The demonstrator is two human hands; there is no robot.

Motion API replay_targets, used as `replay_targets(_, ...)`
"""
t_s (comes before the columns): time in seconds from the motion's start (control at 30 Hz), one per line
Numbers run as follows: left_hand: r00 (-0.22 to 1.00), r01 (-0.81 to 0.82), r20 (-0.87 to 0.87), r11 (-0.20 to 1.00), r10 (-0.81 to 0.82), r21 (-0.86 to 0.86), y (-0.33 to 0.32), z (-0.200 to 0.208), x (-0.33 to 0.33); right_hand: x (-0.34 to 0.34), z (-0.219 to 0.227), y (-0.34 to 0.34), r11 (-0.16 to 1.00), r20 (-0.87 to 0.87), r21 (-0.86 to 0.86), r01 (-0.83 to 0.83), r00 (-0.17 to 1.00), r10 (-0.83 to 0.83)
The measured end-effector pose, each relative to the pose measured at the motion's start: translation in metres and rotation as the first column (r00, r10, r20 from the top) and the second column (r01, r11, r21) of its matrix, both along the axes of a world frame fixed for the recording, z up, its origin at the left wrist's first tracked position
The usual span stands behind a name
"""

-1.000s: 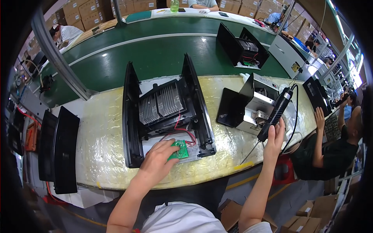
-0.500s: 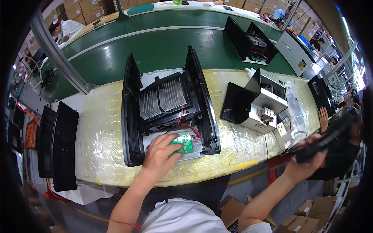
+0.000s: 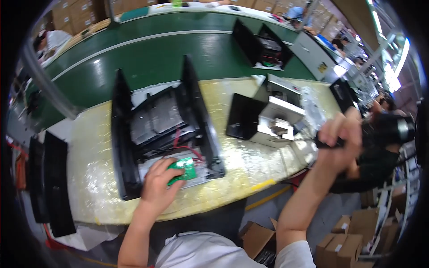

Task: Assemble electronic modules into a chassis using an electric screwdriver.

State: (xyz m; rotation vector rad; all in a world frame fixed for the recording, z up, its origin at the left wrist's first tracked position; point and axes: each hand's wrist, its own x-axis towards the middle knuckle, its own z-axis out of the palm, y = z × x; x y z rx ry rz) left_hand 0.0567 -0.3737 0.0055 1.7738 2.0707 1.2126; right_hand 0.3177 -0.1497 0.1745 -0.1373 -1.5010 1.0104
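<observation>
With bent fingers, your left hand (image 3: 157, 185) pinches the green circuit board (image 3: 189, 168) at its left side. Beyond these fingers is the heat sink (image 3: 169, 111), inside the black housing (image 3: 121, 143). Your right hand (image 3: 343, 134) has its fingers closed around a dark tool (image 3: 329, 141), blurred.

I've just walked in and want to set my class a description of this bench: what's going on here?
A person's left hand has its fingers on a green circuit board at the near end of an open black housing, beside red wires. The right hand grips a dark tool, blurred, away from the housing. A silver metal box stands to the housing's right.
</observation>
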Motion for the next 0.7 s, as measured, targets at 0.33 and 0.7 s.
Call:
replay_targets(0.33,0.997,0.020,0.071,1.000,-0.019,-0.016,-0.004,0.007,-0.004,-0.020,-0.032,0.042,0.995,0.088,0.080,0.058,0.994,-0.065)
replay_targets(0.7,0.997,0.003,0.083,1.000,-0.002,-0.019,0.001,0.003,0.001,-0.013,-0.037,0.048,0.984,0.103,-0.161,0.078,0.993,-0.062)
